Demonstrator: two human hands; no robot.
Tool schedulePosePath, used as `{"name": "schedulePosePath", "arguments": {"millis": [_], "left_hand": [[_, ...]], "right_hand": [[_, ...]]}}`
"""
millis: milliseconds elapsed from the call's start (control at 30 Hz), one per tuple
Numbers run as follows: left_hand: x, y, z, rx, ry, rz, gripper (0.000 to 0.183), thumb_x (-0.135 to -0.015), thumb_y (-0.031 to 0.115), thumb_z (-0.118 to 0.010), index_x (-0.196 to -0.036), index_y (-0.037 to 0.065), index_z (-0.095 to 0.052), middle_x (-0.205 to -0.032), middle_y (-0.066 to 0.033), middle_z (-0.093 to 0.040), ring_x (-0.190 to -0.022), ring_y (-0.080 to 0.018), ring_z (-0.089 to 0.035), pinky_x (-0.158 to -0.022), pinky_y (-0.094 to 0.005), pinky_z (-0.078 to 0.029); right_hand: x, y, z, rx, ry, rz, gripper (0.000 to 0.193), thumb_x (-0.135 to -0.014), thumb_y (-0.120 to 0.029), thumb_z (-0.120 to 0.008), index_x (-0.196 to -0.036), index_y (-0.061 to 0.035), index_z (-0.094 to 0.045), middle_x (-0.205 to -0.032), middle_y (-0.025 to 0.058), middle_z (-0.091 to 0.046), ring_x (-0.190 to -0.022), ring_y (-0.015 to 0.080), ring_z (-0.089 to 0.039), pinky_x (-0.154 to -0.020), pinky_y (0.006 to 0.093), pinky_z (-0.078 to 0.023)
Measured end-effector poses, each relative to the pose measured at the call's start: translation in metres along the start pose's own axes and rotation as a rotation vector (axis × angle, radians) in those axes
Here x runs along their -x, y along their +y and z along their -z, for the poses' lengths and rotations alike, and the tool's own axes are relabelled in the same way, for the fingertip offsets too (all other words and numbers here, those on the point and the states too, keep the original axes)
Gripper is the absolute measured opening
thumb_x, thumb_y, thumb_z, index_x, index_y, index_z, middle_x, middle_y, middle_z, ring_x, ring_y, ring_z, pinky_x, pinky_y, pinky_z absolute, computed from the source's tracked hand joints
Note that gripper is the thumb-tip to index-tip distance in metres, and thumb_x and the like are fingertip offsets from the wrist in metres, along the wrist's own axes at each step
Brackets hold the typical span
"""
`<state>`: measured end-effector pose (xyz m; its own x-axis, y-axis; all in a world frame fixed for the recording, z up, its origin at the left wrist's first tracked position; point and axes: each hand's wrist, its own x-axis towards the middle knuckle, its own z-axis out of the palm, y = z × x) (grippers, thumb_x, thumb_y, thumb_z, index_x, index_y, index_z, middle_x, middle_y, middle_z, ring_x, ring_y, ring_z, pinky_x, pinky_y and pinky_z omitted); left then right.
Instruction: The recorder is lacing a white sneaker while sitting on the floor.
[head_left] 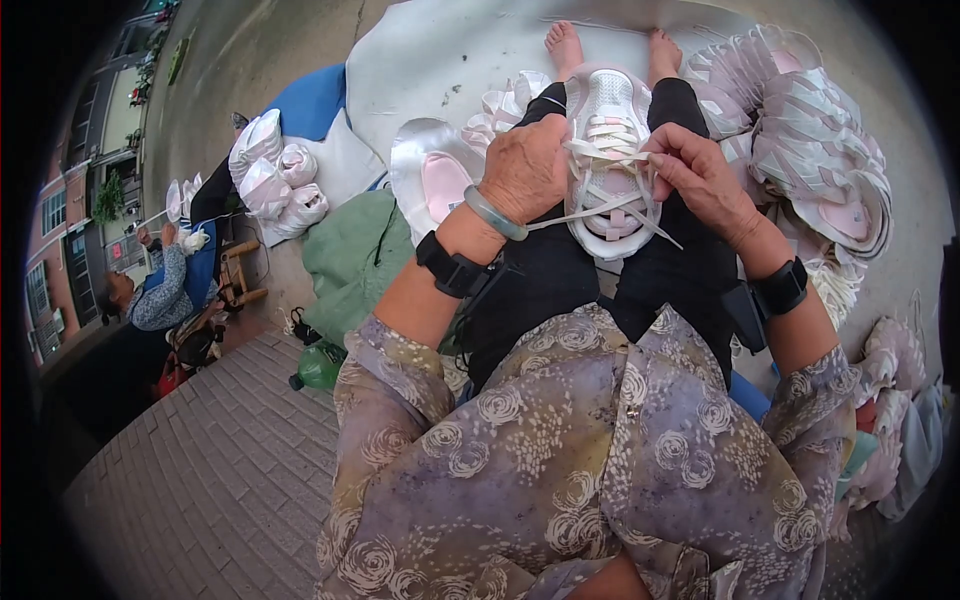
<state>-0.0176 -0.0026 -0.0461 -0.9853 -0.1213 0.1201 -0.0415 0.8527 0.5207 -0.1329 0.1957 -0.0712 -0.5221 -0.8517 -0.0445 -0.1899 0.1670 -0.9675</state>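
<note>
A white and pale pink sneaker (pixel 608 88) stands between my knees, with a flat cream shoelace (pixel 612 154) crossing its upper. My right hand (pixel 703 182) pinches the lace between thumb and fingertips at the shoe's right edge. On the other side my left hand (pixel 525 168) is closed, with the lace running to its thumb side; its fingertips are mostly hidden. The lace stretches across the shoe between both hands. Loose lace ends trail beside the shoe, one to the left over my dark trouser leg (pixel 535 255) and one to the lower right.
Stacked white shoe pieces (pixel 815 140) lie at the right. A pale sheet (pixel 440 60) spreads under my bare feet. Left are a pink-lined shoe piece (pixel 445 185), a green cloth bag (pixel 350 250), a green bottle (pixel 320 366) and white bundles (pixel 280 180). Another person (pixel 165 290) sits far left.
</note>
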Motion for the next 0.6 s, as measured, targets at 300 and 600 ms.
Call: {"name": "schedulePosePath", "arguments": {"millis": [300, 600], "left_hand": [[0.03, -0.012, -0.01, -0.056, 0.042, 0.062, 0.005, -0.079, 0.007, -0.051, -0.082, 0.005, -0.047, -0.069, -0.016, -0.056, -0.065, -0.0362, -0.055, -0.057, -0.0419, -0.043], [0.019, -0.007, -0.017, 0.038, 0.216, 0.062, 0.007, -0.077, 0.004, -0.051, -0.084, 0.005, -0.049, -0.068, -0.0153, -0.055, -0.062, -0.0353, -0.055, -0.055, -0.0408, -0.044]], "right_hand": [[0.022, 0.012, -0.002, 0.466, 0.177, 0.114, 0.008, -0.083, -0.01, -0.052, -0.089, -0.0061, -0.049, -0.07, 0.0157, -0.056, -0.066, 0.0348, -0.056, -0.057, 0.0395, -0.044], [0.04, 0.017, -0.016, -0.146, 0.256, -0.109, 0.018, -0.083, -0.003, -0.052, -0.101, -0.0029, -0.052, -0.079, 0.0016, -0.054, -0.057, 0.0054, -0.048, -0.054, 0.0201, -0.042]]}}
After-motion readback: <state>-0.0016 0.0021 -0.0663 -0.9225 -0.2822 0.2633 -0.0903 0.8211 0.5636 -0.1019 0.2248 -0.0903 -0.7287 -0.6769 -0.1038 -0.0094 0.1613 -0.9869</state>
